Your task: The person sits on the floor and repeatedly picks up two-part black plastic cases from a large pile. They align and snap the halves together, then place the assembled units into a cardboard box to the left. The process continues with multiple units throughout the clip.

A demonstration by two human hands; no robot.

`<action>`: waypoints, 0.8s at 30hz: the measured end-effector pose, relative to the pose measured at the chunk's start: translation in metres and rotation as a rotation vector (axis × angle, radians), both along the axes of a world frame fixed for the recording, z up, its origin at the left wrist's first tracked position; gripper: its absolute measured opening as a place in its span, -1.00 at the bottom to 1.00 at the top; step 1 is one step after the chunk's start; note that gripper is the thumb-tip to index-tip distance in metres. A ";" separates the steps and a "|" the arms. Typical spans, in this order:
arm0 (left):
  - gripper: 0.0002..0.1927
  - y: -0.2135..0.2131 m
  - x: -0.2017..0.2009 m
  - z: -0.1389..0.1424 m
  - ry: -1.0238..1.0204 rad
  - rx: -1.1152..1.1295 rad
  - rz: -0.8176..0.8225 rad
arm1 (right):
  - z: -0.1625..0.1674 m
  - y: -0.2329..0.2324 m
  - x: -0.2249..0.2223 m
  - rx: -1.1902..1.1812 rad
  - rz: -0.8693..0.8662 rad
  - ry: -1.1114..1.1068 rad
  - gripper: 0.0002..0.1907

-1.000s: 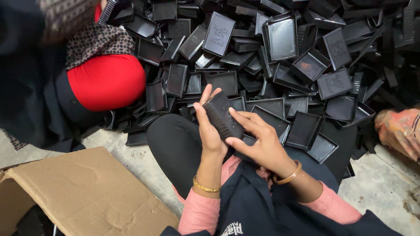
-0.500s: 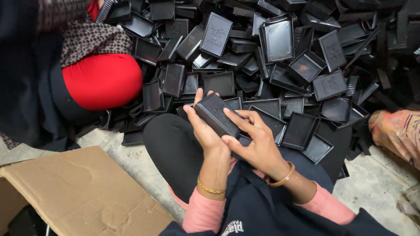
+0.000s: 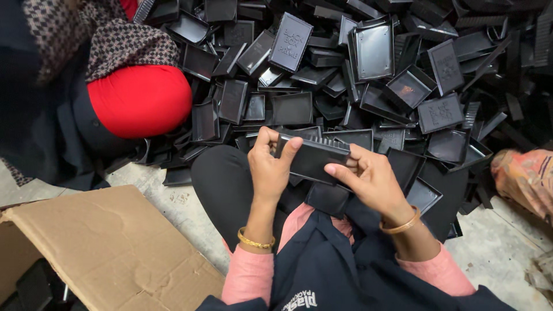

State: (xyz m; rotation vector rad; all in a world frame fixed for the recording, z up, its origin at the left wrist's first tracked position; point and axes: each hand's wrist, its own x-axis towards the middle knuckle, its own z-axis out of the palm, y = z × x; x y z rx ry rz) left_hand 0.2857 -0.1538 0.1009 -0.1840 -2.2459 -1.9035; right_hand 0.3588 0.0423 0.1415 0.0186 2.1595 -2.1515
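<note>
A flat black plastic box [image 3: 314,158] is held over my lap between both hands. My left hand [image 3: 271,167] grips its left end, thumb over the top edge. My right hand [image 3: 371,178] holds the right end, fingers curled along its side. A second black piece [image 3: 328,198] lies on my lap just under the box. Beyond my knee [image 3: 222,178] spreads a big heap of black box lids and trays [image 3: 374,69].
Another person in red trousers [image 3: 141,98] and a patterned shawl sits at the left, against the heap. A flattened brown cardboard box [image 3: 109,247] lies at the lower left. Orange patterned cloth [image 3: 527,178] shows at the right edge, on grey concrete floor [image 3: 495,242].
The black box has been turned from a tilted, upright hold to lying flat and wide between my hands. My hands have spread to its two ends.
</note>
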 end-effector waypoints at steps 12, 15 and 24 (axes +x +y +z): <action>-0.68 -0.151 0.009 0.086 0.492 1.186 -0.851 | 0.039 0.057 -0.041 0.038 -0.011 0.093 -0.60; -0.57 -0.071 -0.058 0.064 0.175 0.795 -0.542 | 0.020 0.077 -0.071 0.163 -0.069 0.211 -0.64; -0.20 0.084 -0.111 -0.041 0.240 -0.915 0.005 | -0.033 0.147 -0.228 1.574 -0.470 0.672 -0.04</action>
